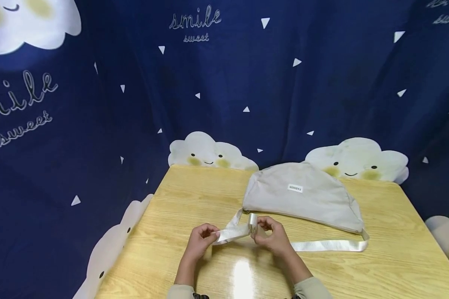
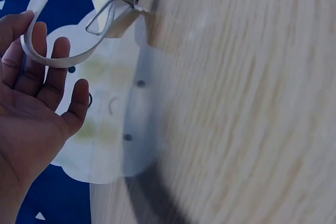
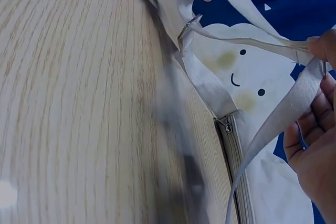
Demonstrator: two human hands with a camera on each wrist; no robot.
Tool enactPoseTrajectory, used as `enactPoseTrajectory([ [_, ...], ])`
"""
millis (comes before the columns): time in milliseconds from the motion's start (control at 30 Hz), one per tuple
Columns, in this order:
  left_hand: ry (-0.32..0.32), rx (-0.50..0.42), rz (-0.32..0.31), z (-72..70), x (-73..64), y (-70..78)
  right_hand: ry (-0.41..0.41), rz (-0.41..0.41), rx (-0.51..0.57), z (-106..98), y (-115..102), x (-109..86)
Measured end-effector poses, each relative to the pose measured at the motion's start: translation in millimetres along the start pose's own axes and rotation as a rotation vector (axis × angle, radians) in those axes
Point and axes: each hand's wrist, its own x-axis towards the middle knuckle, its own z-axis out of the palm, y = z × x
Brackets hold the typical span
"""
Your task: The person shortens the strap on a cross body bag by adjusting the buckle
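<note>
A pale grey half-moon bag (image 1: 269,193) lies on the table, with a small white label (image 1: 295,188) on its front. From its left corner runs a light fabric strap (image 1: 229,234), which my left hand (image 1: 198,244) pinches between thumb and fingers. In the left wrist view the strap loops past the fingers, near a metal ring (image 2: 100,20). My right hand (image 1: 276,236) pinches the strap at a metal slider (image 3: 324,69), to the right of the left hand. Another metal ring or buckle (image 3: 190,23) shows on the strap in the right wrist view.
The wooden table (image 1: 194,187) carries the bag near its far edge. More strap (image 1: 327,245) lies on the tabletop right of the right hand and joins the bag's right corner. A navy curtain (image 1: 224,83) printed with clouds hangs behind and at the left.
</note>
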Motion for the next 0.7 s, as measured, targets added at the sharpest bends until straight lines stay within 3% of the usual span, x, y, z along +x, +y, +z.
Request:
enactPoseTrajectory([
  [267, -0.089, 0.046, -0.025, 3.0, -0.7, -3.4, 0.000, -0.028, -0.001, 4, 1, 0.1],
  [567, -0.192, 0.058, 0.007, 29.9, 8.7, -2.6, -0.003, -0.077, 0.021, 3, 2, 1.6],
  [700, -0.197, 0.081, 0.012, 40.4, 13.9, 1.6, -0.012, -0.062, 0.011, 2, 0, 1.8],
])
